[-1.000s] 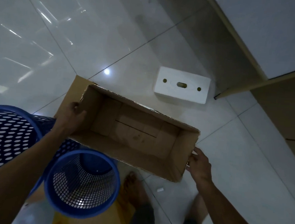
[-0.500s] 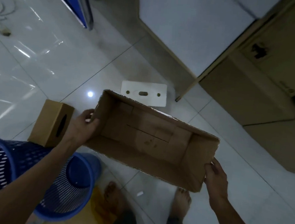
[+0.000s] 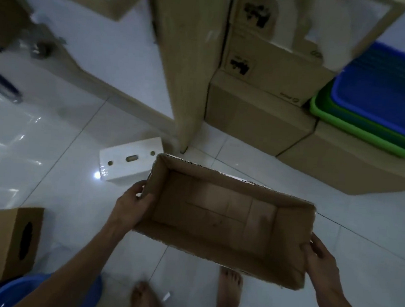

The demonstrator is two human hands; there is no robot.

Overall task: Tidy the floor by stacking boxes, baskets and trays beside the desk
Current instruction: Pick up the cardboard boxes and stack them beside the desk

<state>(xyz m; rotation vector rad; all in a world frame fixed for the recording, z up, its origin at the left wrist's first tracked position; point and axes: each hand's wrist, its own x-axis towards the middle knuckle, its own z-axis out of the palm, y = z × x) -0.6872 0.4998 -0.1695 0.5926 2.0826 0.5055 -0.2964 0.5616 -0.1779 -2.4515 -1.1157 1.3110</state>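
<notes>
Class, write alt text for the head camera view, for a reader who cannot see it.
A person's left hand and right hand hold an open, empty cardboard box by its ends above a white tiled floor. Ahead, cardboard boxes are stacked beside nested blue and green trays.

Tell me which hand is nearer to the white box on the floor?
Left. The left hand grips the open cardboard box at its end right beside the white box; the right hand holds the far end, away from it.

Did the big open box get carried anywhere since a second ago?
Yes. The open cardboard box has been carried past the white box toward the stacked cartons.
</notes>
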